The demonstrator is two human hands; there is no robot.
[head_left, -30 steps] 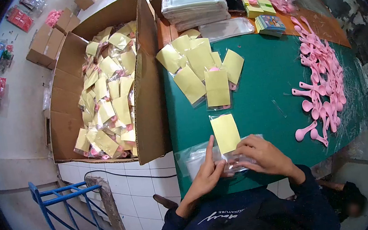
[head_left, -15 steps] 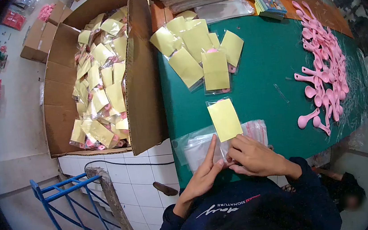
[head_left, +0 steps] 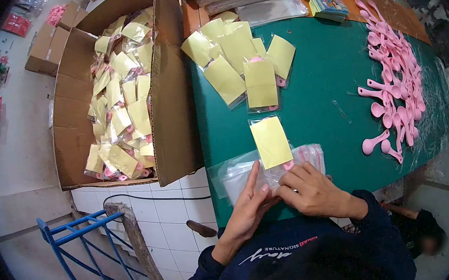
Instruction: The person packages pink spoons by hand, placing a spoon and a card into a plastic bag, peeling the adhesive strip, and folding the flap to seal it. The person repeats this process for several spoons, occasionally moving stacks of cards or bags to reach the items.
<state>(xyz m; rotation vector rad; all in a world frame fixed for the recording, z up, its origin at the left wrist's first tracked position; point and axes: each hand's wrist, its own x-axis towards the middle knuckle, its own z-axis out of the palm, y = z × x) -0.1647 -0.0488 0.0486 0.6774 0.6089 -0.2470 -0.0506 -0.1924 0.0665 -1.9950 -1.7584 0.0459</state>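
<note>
1. While the left hand (head_left: 248, 203) lies flat, fingers stretched toward 12 o'clock on the stack of clear plastic bags (head_left: 236, 176), the right hand (head_left: 311, 191) pinches the lower edge of the yellow-card packet in clear film (head_left: 271, 141) with curled fingertips.
2. That packet lies on the green table (head_left: 319, 108), at 12 o'clock from both hands. Since half a second ago, a pink spoon tip (head_left: 288, 165) has appeared at its lower edge.
3. Loose pink plastic spoons (head_left: 395, 67) at 2 o'clock and the open cardboard box (head_left: 173, 91) at 10 o'clock are unchanged.

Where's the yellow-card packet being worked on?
The yellow-card packet lies mid head view on the green table, its near end at the right hand, packet pile beyond.
</note>
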